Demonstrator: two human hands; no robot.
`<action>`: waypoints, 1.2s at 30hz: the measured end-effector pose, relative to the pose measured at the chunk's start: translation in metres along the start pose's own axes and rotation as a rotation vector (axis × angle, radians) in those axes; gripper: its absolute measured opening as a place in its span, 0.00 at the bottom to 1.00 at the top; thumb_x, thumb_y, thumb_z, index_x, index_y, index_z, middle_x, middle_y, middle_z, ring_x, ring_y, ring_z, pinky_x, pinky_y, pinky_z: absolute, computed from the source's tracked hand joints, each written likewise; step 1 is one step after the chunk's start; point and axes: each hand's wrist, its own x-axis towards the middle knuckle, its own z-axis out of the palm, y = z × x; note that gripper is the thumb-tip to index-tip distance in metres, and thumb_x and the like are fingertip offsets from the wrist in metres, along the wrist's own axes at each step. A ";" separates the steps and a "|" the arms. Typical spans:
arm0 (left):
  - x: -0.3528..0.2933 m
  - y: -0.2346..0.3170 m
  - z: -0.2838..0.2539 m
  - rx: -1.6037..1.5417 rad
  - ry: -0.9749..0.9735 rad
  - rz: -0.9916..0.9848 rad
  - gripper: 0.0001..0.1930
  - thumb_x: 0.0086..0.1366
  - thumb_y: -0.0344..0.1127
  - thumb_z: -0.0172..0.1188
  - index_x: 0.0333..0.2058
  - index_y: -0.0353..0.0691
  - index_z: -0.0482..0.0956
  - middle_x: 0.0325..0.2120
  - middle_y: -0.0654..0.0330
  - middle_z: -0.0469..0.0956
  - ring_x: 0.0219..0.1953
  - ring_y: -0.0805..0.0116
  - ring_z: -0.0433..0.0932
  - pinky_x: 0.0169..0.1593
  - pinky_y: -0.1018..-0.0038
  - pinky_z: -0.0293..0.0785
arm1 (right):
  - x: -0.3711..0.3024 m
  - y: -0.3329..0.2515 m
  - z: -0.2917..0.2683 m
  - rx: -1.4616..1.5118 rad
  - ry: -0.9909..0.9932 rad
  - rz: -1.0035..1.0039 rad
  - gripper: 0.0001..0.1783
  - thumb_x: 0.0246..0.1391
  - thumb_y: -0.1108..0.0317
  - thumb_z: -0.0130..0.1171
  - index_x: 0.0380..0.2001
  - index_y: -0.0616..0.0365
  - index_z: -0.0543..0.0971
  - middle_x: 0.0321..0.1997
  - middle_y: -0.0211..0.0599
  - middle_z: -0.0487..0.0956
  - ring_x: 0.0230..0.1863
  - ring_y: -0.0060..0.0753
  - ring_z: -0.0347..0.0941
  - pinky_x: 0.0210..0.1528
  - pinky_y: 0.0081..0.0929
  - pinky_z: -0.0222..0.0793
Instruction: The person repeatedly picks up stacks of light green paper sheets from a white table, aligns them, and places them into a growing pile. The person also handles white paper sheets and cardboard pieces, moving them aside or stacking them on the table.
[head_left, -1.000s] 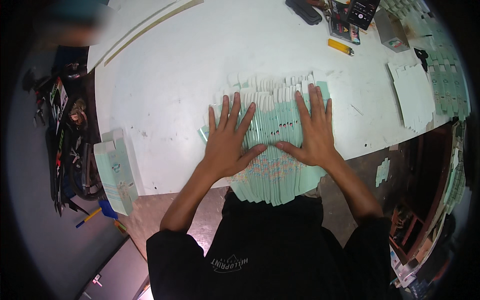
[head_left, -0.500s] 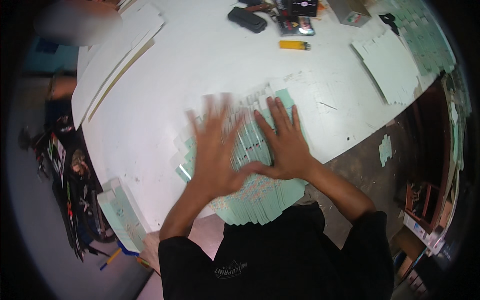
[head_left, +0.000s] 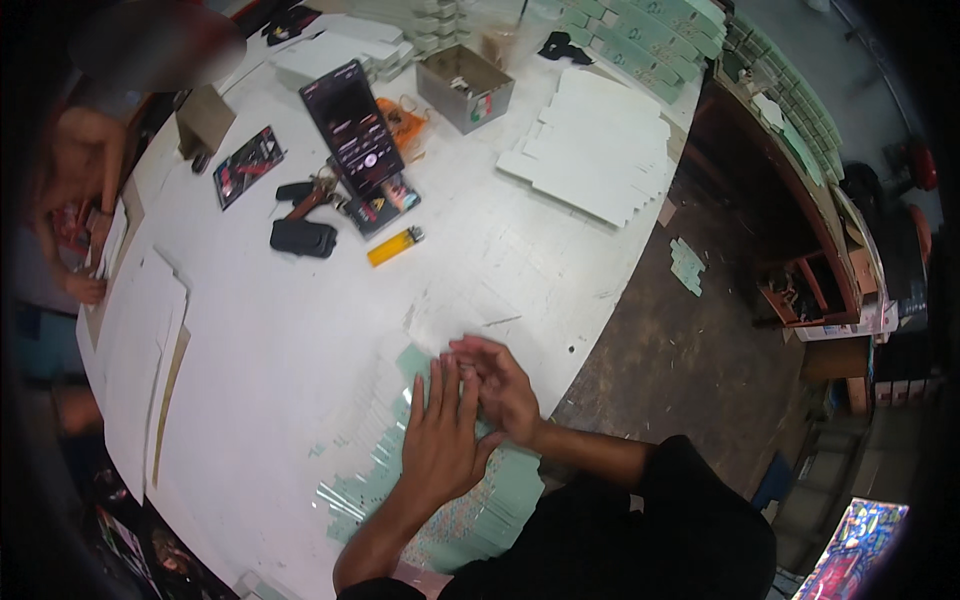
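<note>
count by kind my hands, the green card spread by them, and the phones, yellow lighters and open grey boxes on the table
Your hands (left hand, right hand): 2
Green card spread: 1
Phone: 1
Yellow lighter: 1
Open grey box: 1
Total: 6

- We were in what looked like a carton workshop.
- We had printed green card pieces (head_left: 495,500) overlapping on a broad white table (head_left: 270,330).
- We saw stacked white card (head_left: 590,150) and rows of green cartons (head_left: 640,45) beyond.

fanned, overlapping green cartons (head_left: 495,500)
</note>
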 end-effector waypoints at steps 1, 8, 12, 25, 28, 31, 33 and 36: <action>0.003 -0.001 0.001 0.006 -0.040 -0.030 0.49 0.70 0.53 0.62 0.76 0.28 0.47 0.75 0.28 0.49 0.77 0.27 0.48 0.76 0.34 0.40 | 0.002 -0.001 -0.003 -0.035 0.039 0.019 0.40 0.57 0.71 0.52 0.74 0.63 0.58 0.76 0.48 0.63 0.78 0.46 0.58 0.79 0.47 0.52; 0.010 0.008 -0.016 0.169 -0.050 -0.018 0.34 0.73 0.57 0.58 0.68 0.38 0.73 0.73 0.30 0.57 0.76 0.29 0.53 0.76 0.37 0.43 | 0.126 -0.180 -0.135 -1.498 0.388 -0.689 0.30 0.51 0.73 0.70 0.59 0.61 0.75 0.56 0.50 0.78 0.59 0.54 0.76 0.63 0.42 0.70; 0.018 0.010 -0.016 0.140 -0.080 -0.013 0.35 0.73 0.57 0.59 0.68 0.38 0.74 0.72 0.30 0.58 0.76 0.27 0.53 0.75 0.35 0.44 | 0.224 -0.297 -0.264 -1.891 0.545 -0.695 0.37 0.51 0.57 0.74 0.61 0.60 0.74 0.60 0.55 0.76 0.63 0.57 0.72 0.66 0.48 0.69; 0.014 0.013 -0.016 0.068 -0.150 -0.100 0.38 0.69 0.57 0.62 0.71 0.41 0.70 0.75 0.35 0.54 0.77 0.29 0.50 0.75 0.32 0.44 | 0.371 -0.364 -0.325 -1.988 0.519 0.057 0.51 0.40 0.41 0.68 0.71 0.42 0.71 0.72 0.47 0.72 0.74 0.55 0.64 0.73 0.74 0.50; 0.014 0.014 -0.015 0.057 -0.137 -0.089 0.36 0.71 0.55 0.61 0.71 0.41 0.70 0.75 0.34 0.54 0.76 0.27 0.52 0.74 0.32 0.46 | 0.360 -0.363 -0.332 -2.030 0.511 0.068 0.50 0.40 0.41 0.68 0.70 0.42 0.73 0.71 0.46 0.72 0.73 0.55 0.65 0.73 0.73 0.52; 0.017 0.013 -0.017 0.173 -0.189 -0.059 0.36 0.68 0.58 0.63 0.67 0.41 0.75 0.72 0.31 0.58 0.75 0.25 0.53 0.73 0.32 0.48 | 0.340 -0.353 -0.327 -2.054 0.496 0.071 0.48 0.40 0.41 0.69 0.68 0.43 0.75 0.70 0.47 0.73 0.72 0.55 0.66 0.72 0.72 0.53; 0.017 0.012 -0.016 0.180 -0.144 -0.047 0.35 0.69 0.58 0.62 0.67 0.42 0.75 0.71 0.31 0.60 0.75 0.27 0.55 0.73 0.34 0.47 | 0.324 -0.342 -0.309 -2.066 0.472 0.091 0.48 0.40 0.42 0.69 0.68 0.45 0.75 0.70 0.48 0.73 0.72 0.55 0.67 0.72 0.70 0.54; 0.014 0.012 -0.017 0.210 -0.105 -0.044 0.34 0.69 0.58 0.63 0.67 0.43 0.76 0.71 0.31 0.62 0.74 0.28 0.57 0.73 0.35 0.48 | 0.302 -0.316 -0.259 -2.082 0.410 0.153 0.48 0.41 0.44 0.70 0.68 0.48 0.75 0.70 0.50 0.73 0.72 0.57 0.66 0.73 0.69 0.52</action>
